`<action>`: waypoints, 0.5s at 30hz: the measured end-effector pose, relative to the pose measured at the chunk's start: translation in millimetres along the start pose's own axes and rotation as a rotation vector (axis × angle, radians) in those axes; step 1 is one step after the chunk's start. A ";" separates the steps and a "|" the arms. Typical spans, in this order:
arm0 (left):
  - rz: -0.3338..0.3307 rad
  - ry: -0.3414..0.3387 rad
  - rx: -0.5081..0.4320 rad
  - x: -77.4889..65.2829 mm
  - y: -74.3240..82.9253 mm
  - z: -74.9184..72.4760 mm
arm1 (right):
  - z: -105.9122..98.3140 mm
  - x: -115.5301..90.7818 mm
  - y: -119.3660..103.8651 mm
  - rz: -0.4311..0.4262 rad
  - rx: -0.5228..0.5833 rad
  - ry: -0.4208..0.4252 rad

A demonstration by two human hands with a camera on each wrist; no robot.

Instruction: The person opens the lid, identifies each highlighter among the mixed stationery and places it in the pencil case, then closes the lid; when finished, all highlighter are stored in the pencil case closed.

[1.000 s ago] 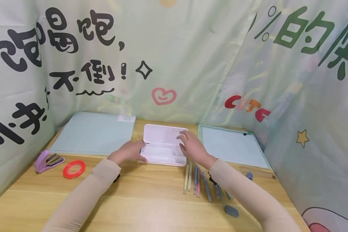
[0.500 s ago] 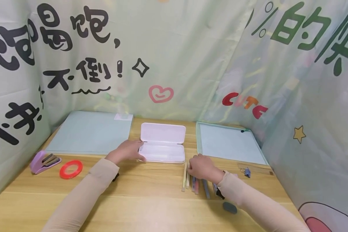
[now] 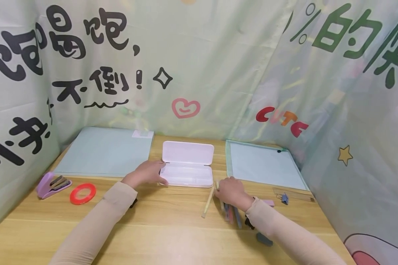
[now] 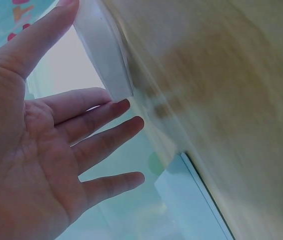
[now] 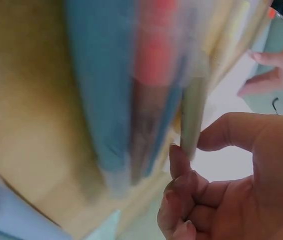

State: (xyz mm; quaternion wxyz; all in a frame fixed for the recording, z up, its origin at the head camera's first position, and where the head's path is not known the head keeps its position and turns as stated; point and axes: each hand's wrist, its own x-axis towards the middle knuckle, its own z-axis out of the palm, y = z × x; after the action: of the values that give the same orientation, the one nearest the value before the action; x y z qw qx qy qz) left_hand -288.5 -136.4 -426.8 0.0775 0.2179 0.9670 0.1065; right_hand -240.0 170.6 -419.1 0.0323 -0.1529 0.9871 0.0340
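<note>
A white pencil case [image 3: 189, 176] lies opened flat on the table, its lid [image 3: 188, 153] tilted back. At its left end my left hand [image 3: 146, 173] touches it, the thumb at the front edge and the fingers spread nearly straight in the left wrist view. My right hand [image 3: 232, 191], right of the case, pinches a pale yellowish pen [image 5: 194, 112] between thumb and index finger. Beside it are a blue pen [image 5: 101, 90] and a red pen [image 5: 154, 50], blurred in the right wrist view. A loose yellow pen [image 3: 207, 203] lies slanted left of this hand.
Left stand an orange-red tape ring [image 3: 83, 193] and a purple stapler-like thing [image 3: 45, 186]. A pale green folder [image 3: 103, 152] and a zip pouch [image 3: 263, 163] lie at the back. Right are a blue binder clip [image 3: 284, 198], a clear ruler [image 3: 300, 196] and a grey eraser-like block [image 3: 264, 239].
My right hand has left the case lid and come down to the pens. One yellow pen has swung to a slant and the others have bunched. My left hand has stayed at the case.
</note>
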 end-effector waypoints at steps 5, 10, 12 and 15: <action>-0.004 0.000 0.002 -1.7 0.0 -0.2 | -15.2 6.6 -0.7 0.013 0.123 0.065; -0.011 -0.005 -0.006 -0.5 -1.2 -0.4 | -31.8 22.6 -4.6 -0.064 0.182 0.137; -0.011 -0.006 -0.004 0.5 -1.4 0.3 | -34.6 29.5 -7.5 -0.108 0.152 0.176; -0.011 -0.010 -0.005 1.4 -0.8 1.8 | -33.7 40.2 -13.4 -0.214 0.066 0.315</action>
State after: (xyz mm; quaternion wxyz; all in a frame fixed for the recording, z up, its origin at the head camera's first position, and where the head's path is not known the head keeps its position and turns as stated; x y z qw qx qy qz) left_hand -289.7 -136.2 -428.9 0.0833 0.2131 0.9675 0.1074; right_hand -276.0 143.3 -389.2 -0.1140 -0.2595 0.9586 -0.0263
